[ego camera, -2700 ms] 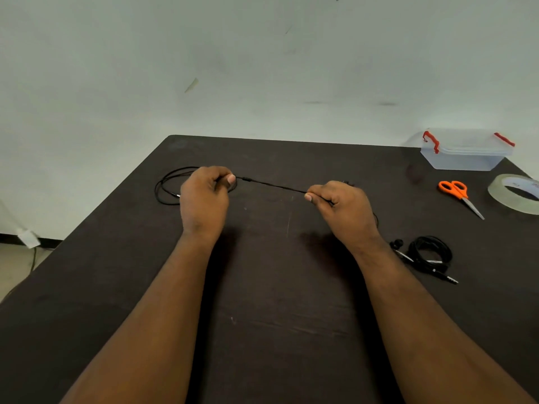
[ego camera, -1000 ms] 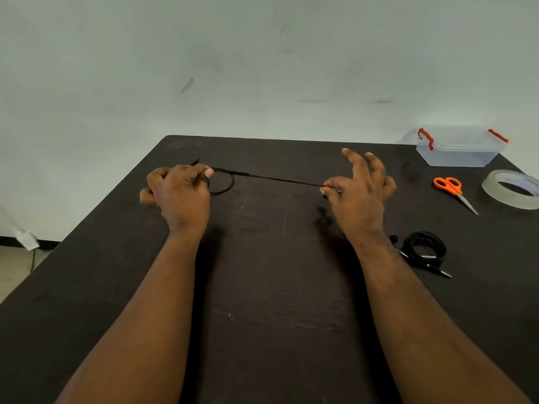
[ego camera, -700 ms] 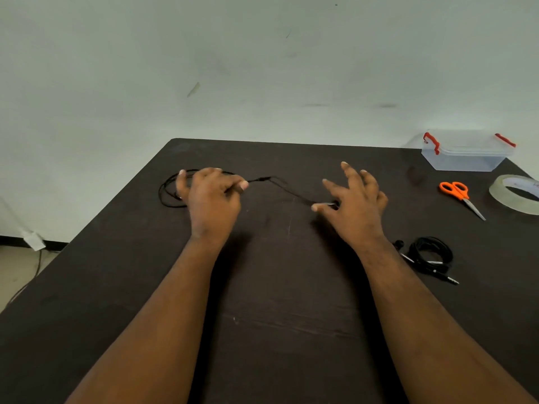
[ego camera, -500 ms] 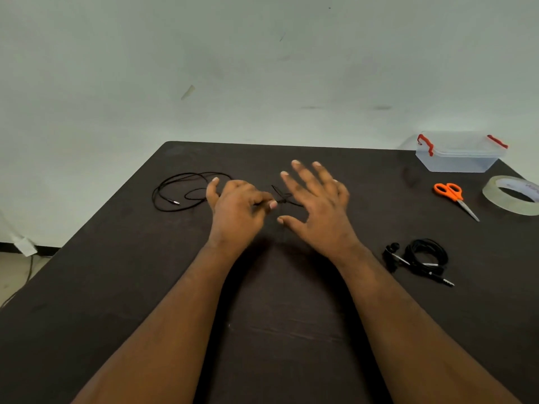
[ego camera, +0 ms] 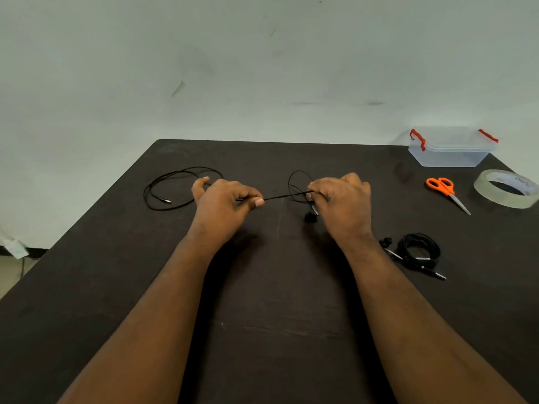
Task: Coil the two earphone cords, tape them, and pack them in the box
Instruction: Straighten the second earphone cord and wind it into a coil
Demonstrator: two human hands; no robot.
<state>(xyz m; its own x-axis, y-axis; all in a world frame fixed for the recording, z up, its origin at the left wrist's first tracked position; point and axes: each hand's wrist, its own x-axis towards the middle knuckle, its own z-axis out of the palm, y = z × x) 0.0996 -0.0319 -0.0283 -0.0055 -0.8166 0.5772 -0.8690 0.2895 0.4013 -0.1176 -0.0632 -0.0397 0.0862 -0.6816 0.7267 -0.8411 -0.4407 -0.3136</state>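
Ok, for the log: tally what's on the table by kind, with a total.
Earphone cords: 2, the loose cord held by both hands, and the coiled cord
Plastic box: 1
Scissors: 1
Tape roll: 1
Total: 5

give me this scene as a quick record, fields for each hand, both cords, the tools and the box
left hand: pinches the loose cord
right hand: grips the same cord, small loops at its fingers
loose cord: stretched between the hands, its far end looped on the table at left
coiled cord: bundled, right of the right wrist
scissors: orange handles, far right
tape roll: clear, beside the scissors
box: lid on, far right corner
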